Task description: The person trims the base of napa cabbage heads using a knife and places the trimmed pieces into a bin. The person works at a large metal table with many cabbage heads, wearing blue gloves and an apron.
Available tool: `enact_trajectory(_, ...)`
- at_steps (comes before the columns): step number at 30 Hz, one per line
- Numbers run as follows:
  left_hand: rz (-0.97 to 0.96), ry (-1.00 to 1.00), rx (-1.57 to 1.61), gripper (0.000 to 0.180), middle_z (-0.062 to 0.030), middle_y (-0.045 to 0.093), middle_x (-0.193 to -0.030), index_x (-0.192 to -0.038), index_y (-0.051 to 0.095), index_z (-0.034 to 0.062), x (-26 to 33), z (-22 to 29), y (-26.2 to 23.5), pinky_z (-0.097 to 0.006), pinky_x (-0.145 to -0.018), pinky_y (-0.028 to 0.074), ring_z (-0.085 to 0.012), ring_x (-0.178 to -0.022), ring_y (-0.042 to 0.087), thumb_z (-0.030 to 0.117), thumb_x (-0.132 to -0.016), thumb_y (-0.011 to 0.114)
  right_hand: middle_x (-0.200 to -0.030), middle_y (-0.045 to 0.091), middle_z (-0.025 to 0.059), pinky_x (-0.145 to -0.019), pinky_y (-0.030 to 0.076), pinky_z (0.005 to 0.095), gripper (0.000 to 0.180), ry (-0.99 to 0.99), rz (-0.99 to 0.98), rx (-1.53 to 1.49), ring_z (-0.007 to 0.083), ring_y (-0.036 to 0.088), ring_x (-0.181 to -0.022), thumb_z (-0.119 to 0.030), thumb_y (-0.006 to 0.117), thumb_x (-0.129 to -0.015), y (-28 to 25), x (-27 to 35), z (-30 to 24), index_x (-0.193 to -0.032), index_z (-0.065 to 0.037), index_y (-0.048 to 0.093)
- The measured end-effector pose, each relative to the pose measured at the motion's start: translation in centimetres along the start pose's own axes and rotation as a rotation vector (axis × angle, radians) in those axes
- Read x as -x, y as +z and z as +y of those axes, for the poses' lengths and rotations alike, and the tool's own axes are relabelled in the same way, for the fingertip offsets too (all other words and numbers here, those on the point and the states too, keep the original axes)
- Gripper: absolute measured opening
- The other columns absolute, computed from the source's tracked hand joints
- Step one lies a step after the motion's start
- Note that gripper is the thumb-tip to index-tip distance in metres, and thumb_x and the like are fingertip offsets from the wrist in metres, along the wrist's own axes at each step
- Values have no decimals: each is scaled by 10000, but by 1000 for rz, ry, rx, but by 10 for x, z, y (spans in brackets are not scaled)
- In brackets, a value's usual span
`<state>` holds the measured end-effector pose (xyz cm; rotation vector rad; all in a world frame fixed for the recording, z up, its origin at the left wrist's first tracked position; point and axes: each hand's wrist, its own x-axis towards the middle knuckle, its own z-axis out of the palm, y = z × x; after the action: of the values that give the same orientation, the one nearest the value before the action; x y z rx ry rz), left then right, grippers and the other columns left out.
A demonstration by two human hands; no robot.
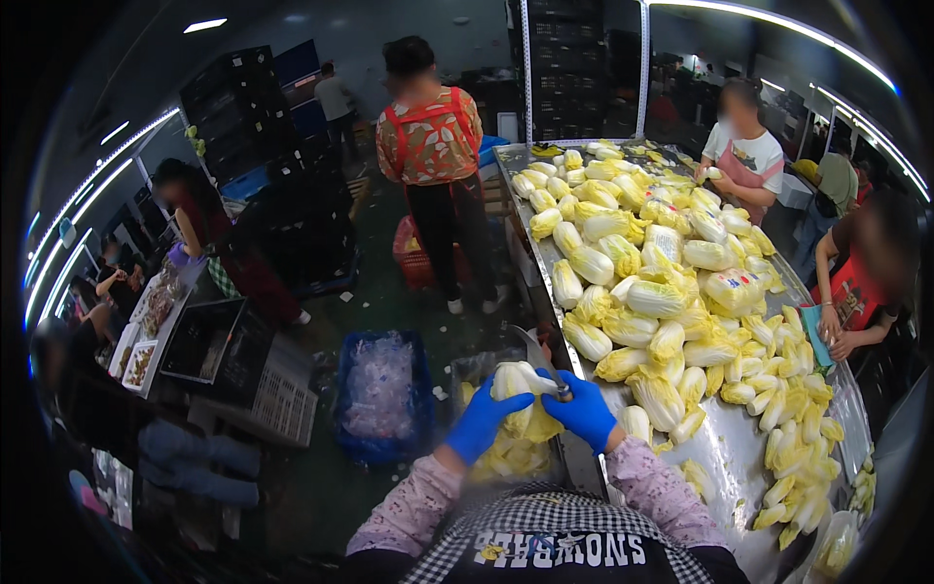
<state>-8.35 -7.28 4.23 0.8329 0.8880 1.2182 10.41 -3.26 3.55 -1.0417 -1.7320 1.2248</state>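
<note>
My left hand (484, 420), in a blue glove, is closed around a pale Chinese cabbage (514, 382) with a white base and yellow leaves. My right hand (585, 411), also gloved in blue, grips a knife (545, 358) beside the cabbage. The knife's curved metal blade points up and away from me, and my fingers cover part of its handle. Beneath my hands, loose yellow leaves (513, 460) lie in a container whose rim is partly hidden. A large heap of Chinese cabbages (657, 299) covers much of the metal table to my right.
The metal table (696, 451) has a raised edge close to my right hand. On the floor at left stands a blue crate (382, 450) of clear plastic bags, near a black crate (265, 394). Co-workers stand beyond and across the table; a red basket (418, 255) sits farther off.
</note>
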Motion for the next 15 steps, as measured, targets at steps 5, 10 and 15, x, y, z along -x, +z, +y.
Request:
enact_trajectory(5, -17, 174, -191, 567, -94, 529, -1210, -1288, 434, 35, -1, -2, 47, -306, -944, 437, -186, -1103, 518, 125, -801, 711, -722, 642, 119, -604, 500, 295, 381, -112, 257, 402, 233, 633, -617, -221, 679, -788, -27, 46, -28, -1149, -123, 607)
enact_trajectory(10, -258, 18, -270, 546, -77, 563, -1126, -1275, 440, 33, -13, -30, 84, -266, -872, 459, -150, -1015, 548, 191, -822, 700, -687, 634, 81, -585, 495, 288, 347, -50, 356, 503, 199, 621, -590, -215, 695, -783, -60, 84, -17, -1112, -127, 624)
enact_trajectory(15, -619, -609, 137, 699, -105, 588, -1086, -1386, 356, 50, 3, -14, 85, -278, -631, 503, -184, -812, 601, 303, -798, 636, -710, 624, 31, -639, 486, 254, 323, 224, 412, 360, 58, 548, -659, -178, 705, -773, -127, 152, -26, -1077, -87, 645)
